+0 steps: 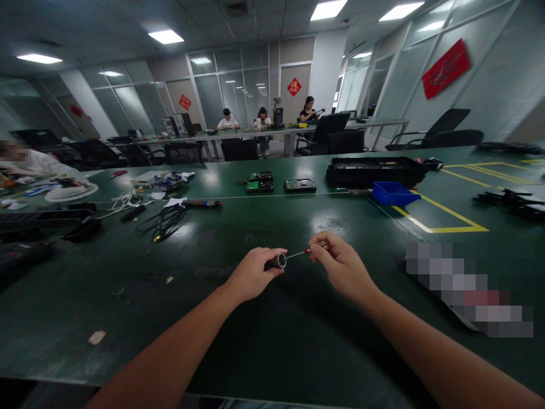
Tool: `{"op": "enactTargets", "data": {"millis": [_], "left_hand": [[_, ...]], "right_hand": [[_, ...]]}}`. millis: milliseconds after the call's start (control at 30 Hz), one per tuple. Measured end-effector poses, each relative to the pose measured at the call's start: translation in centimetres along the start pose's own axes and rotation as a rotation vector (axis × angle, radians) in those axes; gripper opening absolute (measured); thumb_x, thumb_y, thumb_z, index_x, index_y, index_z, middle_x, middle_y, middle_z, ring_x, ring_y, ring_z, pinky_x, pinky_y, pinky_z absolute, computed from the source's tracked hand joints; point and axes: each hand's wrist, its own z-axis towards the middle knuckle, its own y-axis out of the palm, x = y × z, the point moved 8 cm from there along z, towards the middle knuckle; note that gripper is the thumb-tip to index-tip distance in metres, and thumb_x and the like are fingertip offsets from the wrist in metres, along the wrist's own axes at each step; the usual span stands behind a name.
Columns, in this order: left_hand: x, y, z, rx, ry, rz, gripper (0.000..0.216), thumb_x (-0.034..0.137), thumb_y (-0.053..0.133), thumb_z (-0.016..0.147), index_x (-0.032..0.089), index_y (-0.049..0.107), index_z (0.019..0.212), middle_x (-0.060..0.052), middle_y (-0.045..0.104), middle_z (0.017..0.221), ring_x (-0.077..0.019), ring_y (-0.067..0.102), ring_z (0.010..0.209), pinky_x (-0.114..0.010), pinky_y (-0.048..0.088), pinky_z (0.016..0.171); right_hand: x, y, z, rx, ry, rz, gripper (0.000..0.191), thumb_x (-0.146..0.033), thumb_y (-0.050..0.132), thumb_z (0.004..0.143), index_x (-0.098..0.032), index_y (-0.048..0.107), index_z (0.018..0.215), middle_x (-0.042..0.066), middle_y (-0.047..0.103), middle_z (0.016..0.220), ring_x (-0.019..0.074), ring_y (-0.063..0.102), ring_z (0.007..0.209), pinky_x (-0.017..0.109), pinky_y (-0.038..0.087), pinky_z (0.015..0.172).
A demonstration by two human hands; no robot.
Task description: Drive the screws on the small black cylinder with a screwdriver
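Observation:
My left hand (254,274) is closed around a dark cylindrical part (279,261), whose round, light-rimmed end faces right. In my right hand (340,262) is a screwdriver (307,251) with a thin metal shaft and a partly hidden handle with some red on it. The shaft points left, and its tip is at the open end of the cylinder; I cannot tell how far inside it reaches. Both hands are held above the green tabletop (272,352), near its middle.
Circuit-board drives (259,185) and a metal-cased drive (300,185) lie ahead. A long black housing (374,172) and a blue scoop-shaped bin (392,194) sit at right. A black cable (164,221), a pen-shaped tool (202,203) and a white fan grille (71,192) lie left. People sit beyond.

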Motion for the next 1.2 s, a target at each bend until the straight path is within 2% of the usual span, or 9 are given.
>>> {"op": "enactTargets", "data": {"millis": [100, 233, 367, 533, 633, 733, 900, 1033, 1200], "left_hand": [[0.0, 0.1, 0.1, -0.002, 0.010, 0.013, 0.042, 0.022, 0.066, 0.087, 0.027, 0.063, 0.129, -0.005, 0.069, 0.112, -0.0233, 0.058, 0.104, -0.039, 0.044, 0.095], [0.1, 0.1, 0.1, -0.006, -0.004, 0.025, 0.042, 0.021, 0.065, 0.087, 0.026, 0.063, 0.128, -0.005, 0.069, 0.108, -0.0228, 0.059, 0.101, -0.038, 0.045, 0.093], [0.1, -0.1, 0.1, 0.011, -0.001, 0.010, 0.042, 0.021, 0.066, 0.087, 0.028, 0.063, 0.128, -0.004, 0.069, 0.110, -0.0226, 0.059, 0.103, -0.037, 0.044, 0.093], [-0.2, 0.0, 0.0, 0.013, 0.003, 0.009, 0.042, 0.021, 0.068, 0.086, 0.029, 0.063, 0.128, -0.003, 0.069, 0.111, -0.0228, 0.059, 0.104, -0.038, 0.043, 0.094], [-0.2, 0.1, 0.0, 0.006, 0.008, 0.009, 0.043, 0.022, 0.068, 0.086, 0.029, 0.062, 0.128, -0.003, 0.069, 0.111, -0.0230, 0.058, 0.104, -0.038, 0.043, 0.093], [-0.3, 0.0, 0.0, 0.007, 0.003, 0.009, 0.044, 0.022, 0.067, 0.086, 0.030, 0.062, 0.129, -0.003, 0.068, 0.112, -0.0232, 0.058, 0.105, -0.039, 0.043, 0.094], [-0.2, 0.0, 0.0, 0.007, 0.013, 0.018, 0.043, 0.021, 0.068, 0.086, 0.029, 0.063, 0.127, -0.003, 0.069, 0.111, -0.0236, 0.058, 0.103, -0.040, 0.043, 0.095], [0.1, -0.2, 0.0, 0.028, 0.025, 0.002, 0.044, 0.019, 0.069, 0.086, 0.027, 0.062, 0.128, -0.004, 0.069, 0.113, -0.0226, 0.059, 0.104, -0.038, 0.043, 0.094], [1.6, -0.6, -0.2, 0.067, 0.177, 0.033, 0.042, 0.016, 0.068, 0.088, 0.028, 0.061, 0.127, -0.002, 0.068, 0.116, -0.0211, 0.058, 0.108, -0.039, 0.039, 0.100]], "right_hand": [[0.3, 0.4, 0.1, -0.039, 0.027, -0.003, 0.015, -0.033, 0.052, 0.092, -0.023, 0.062, 0.090, 0.001, 0.064, 0.073, 0.0182, 0.062, 0.069, 0.032, 0.046, 0.064], [0.8, 0.4, 0.1, -0.033, 0.094, -0.050, 0.030, -0.046, 0.046, 0.096, -0.022, 0.065, 0.097, -0.002, 0.055, 0.059, 0.0160, 0.052, 0.053, 0.030, 0.039, 0.051], [0.9, 0.4, 0.1, -0.016, 0.064, 0.044, 0.024, -0.037, 0.047, 0.096, -0.023, 0.059, 0.112, -0.001, 0.056, 0.069, 0.0171, 0.055, 0.063, 0.030, 0.042, 0.057], [1.1, 0.6, 0.1, -0.054, 0.051, 0.070, 0.028, -0.044, 0.044, 0.098, -0.023, 0.060, 0.090, -0.002, 0.052, 0.069, 0.0159, 0.051, 0.063, 0.030, 0.041, 0.058], [1.6, 0.6, 0.2, -0.041, 0.103, 0.022, 0.028, -0.045, 0.045, 0.097, -0.023, 0.061, 0.091, -0.002, 0.051, 0.066, 0.0157, 0.048, 0.058, 0.030, 0.037, 0.053], [1.7, 0.4, 0.3, 0.015, 0.108, 0.126, 0.019, -0.038, 0.052, 0.093, -0.023, 0.058, 0.102, -0.001, 0.058, 0.073, 0.0172, 0.055, 0.066, 0.031, 0.044, 0.061], [1.9, 0.6, 0.6, 0.036, 0.124, 0.280, 0.021, -0.041, 0.061, 0.088, -0.021, 0.063, 0.094, 0.003, 0.064, 0.083, 0.0183, 0.061, 0.078, 0.035, 0.049, 0.077], [3.3, 1.0, 0.7, 0.063, 0.252, 0.491, 0.029, -0.048, 0.066, 0.084, -0.019, 0.066, 0.088, 0.003, 0.064, 0.079, 0.0176, 0.060, 0.073, 0.035, 0.050, 0.074], [5.3, 1.7, 0.5, 0.065, 0.467, 0.767, 0.026, -0.044, 0.073, 0.078, -0.020, 0.064, 0.080, 0.001, 0.061, 0.069, 0.0157, 0.057, 0.064, 0.033, 0.049, 0.066]]}}
